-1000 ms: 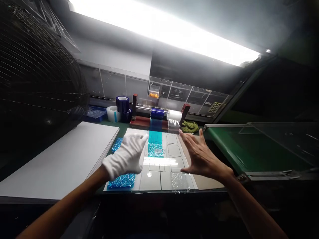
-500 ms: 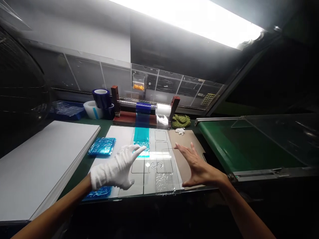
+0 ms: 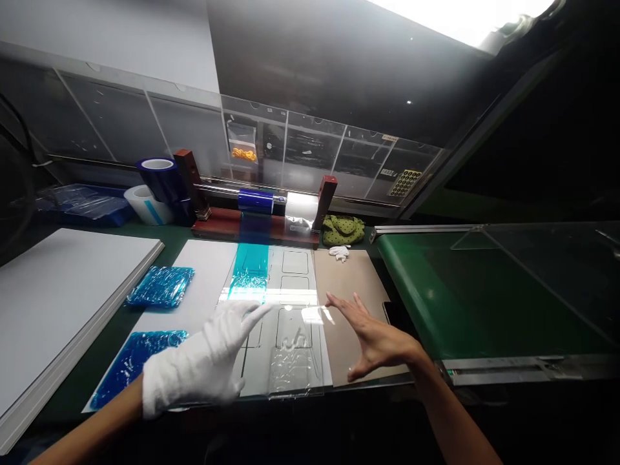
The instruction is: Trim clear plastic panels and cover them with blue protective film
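Observation:
My left hand, in a white glove, and my bare right hand face each other above the bench. Between them is a thin see-through sheet, its edges at my fingers and a bright reflection on it. Its exact outline is hard to make out. Below lies a pale template with rounded rectangles drawn on it. A teal film strip runs onto the template from a blue film roll. Near the front edge is a crinkled clear film stack.
Blue film stacks lie left of the template, beside a thick white sheet pile. Brown board lies to the right, then a green conveyor belt. Behind stand a wooden roll holder, tape rolls and a green pouch.
The camera view has turned, so the bench things sit further left in the picture. Both hands keep nearly the same pose around the clear sheet, whose reflection has shifted.

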A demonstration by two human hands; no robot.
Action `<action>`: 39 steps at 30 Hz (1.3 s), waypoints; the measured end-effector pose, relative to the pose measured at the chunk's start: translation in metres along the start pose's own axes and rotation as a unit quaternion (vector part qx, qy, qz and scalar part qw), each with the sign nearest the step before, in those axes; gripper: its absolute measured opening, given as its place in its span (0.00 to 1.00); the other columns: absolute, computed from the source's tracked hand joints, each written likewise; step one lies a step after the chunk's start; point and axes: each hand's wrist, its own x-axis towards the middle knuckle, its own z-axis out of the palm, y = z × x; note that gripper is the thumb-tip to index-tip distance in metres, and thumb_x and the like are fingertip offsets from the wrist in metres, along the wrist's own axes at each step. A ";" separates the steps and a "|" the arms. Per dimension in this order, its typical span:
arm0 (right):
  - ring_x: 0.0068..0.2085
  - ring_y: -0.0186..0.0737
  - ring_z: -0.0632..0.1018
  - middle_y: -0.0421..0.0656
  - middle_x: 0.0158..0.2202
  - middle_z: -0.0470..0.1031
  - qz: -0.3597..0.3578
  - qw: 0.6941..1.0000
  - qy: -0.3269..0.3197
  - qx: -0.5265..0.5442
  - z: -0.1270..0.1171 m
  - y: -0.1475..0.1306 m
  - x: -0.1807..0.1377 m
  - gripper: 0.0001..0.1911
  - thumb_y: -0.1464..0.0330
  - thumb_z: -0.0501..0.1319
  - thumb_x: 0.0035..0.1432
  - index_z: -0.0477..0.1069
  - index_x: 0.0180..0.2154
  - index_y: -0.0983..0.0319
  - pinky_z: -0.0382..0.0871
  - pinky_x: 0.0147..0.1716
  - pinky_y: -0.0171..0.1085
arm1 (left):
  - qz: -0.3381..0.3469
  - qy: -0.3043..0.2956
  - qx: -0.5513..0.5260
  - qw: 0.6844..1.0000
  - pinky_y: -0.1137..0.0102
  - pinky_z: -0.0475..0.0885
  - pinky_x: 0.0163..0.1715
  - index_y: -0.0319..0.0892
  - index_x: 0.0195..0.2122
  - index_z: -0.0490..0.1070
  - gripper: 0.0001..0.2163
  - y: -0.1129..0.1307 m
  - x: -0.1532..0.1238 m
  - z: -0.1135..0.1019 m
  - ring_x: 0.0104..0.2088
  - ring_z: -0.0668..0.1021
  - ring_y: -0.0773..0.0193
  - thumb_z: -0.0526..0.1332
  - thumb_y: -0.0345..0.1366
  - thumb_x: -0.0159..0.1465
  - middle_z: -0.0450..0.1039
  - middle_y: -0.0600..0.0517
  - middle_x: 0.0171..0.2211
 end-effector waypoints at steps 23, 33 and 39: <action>0.63 0.51 0.55 0.56 0.61 0.54 0.369 0.916 0.152 -0.039 0.067 0.226 0.087 0.38 0.57 0.60 0.53 0.50 0.61 0.63 0.45 0.58 0.54 | -0.415 0.248 -0.228 0.845 0.44 0.60 0.56 0.48 0.62 0.45 0.39 0.027 -0.028 0.147 0.53 0.67 0.44 0.59 0.49 0.51 0.59 0.45 0.52; 0.32 0.39 0.73 0.45 0.32 0.70 0.383 0.900 0.185 0.088 0.116 0.158 0.011 0.15 0.68 0.40 0.66 0.61 0.44 0.65 0.65 0.34 0.37 | -0.191 0.105 -0.176 0.960 0.46 0.58 0.58 0.46 0.64 0.36 0.48 0.059 0.015 0.105 0.60 0.60 0.42 0.65 0.39 0.46 0.51 0.40 0.61; 0.22 0.30 0.57 0.34 0.23 0.53 0.138 0.844 0.245 0.457 0.094 0.037 -0.044 0.19 0.53 0.44 0.64 0.62 0.37 0.61 0.52 0.20 0.31 | -0.024 0.027 -0.170 0.985 0.48 0.58 0.59 0.47 0.64 0.34 0.50 0.083 0.039 0.070 0.61 0.56 0.43 0.65 0.35 0.44 0.48 0.41 0.61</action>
